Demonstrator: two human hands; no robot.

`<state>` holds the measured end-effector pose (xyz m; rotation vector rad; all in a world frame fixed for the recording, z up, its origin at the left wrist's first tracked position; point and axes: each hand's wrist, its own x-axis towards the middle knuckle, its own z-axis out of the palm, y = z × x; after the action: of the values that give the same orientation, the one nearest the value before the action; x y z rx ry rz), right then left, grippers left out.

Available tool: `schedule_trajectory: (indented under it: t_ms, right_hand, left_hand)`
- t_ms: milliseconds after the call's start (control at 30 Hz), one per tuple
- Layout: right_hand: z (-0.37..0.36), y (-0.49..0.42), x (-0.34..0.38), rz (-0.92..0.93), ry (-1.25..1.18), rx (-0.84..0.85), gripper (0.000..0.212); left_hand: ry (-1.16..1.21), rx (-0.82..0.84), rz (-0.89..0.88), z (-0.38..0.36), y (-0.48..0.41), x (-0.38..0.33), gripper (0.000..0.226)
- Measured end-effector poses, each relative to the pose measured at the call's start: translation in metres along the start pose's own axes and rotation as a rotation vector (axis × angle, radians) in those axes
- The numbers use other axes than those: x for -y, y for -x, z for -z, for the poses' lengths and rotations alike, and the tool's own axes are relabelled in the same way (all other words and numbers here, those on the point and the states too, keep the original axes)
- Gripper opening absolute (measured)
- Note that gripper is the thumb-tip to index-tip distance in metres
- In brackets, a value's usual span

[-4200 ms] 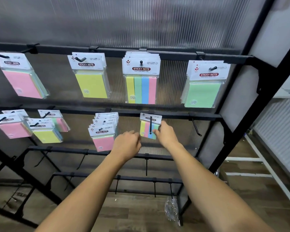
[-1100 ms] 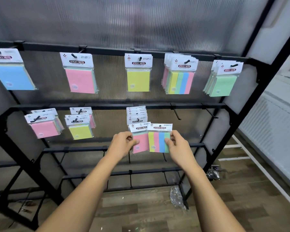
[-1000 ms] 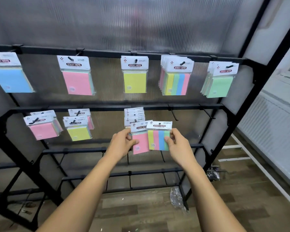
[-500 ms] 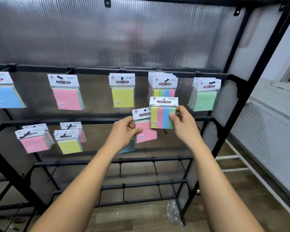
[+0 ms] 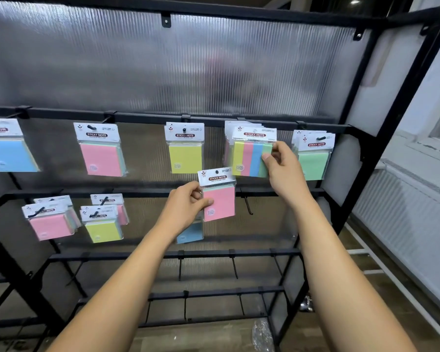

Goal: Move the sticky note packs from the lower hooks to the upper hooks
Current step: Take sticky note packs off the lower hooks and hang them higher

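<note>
Cellophane-slick and light, we judge, these want an edge pinch: our right hand [image 5: 285, 171] pinches the striped pack [image 5: 250, 158] against the upper rail's [image 5: 142, 117] stack [image 5: 229, 138], our left hand [image 5: 184, 208] pinches the pink pack [image 5: 220, 200] level with the lower rail [image 5: 137, 192].

Right hand [image 5: 285, 174] lifted striped pack [image 5: 249, 158] to upper stack [image 5: 229, 133]; left hand [image 5: 186, 207] raised pink pack [image 5: 220, 201].

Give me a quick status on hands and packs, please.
Right hand holds striped pack at upper stack. Left hand holds pink pack below top row. Hooked or not, unclear.
</note>
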<state>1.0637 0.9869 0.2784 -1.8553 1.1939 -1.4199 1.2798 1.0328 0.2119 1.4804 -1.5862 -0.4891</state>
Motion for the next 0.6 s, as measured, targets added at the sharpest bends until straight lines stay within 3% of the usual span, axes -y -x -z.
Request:
schedule_trajectory:
  t_ms: [200, 433, 600]
  right_hand:
    - [-0.002, -0.012, -0.017, -0.096, -0.032, 0.075, 0.011]
    - [-0.004, -0.019, -0.025, -0.145, -0.046, 0.085, 0.009]
    - [-0.008, -0.025, -0.031, -0.188, -0.027, 0.099, 0.011]
  left_hand:
    - [-0.017, -0.013, 0.012, 0.002, -0.001, 0.004, 0.011]
    - [-0.024, -0.022, 0.022, -0.001, -0.001, 0.006, 0.027]
    - [-0.035, -0.013, 0.03, -0.001, 0.002, 0.007, 0.017]
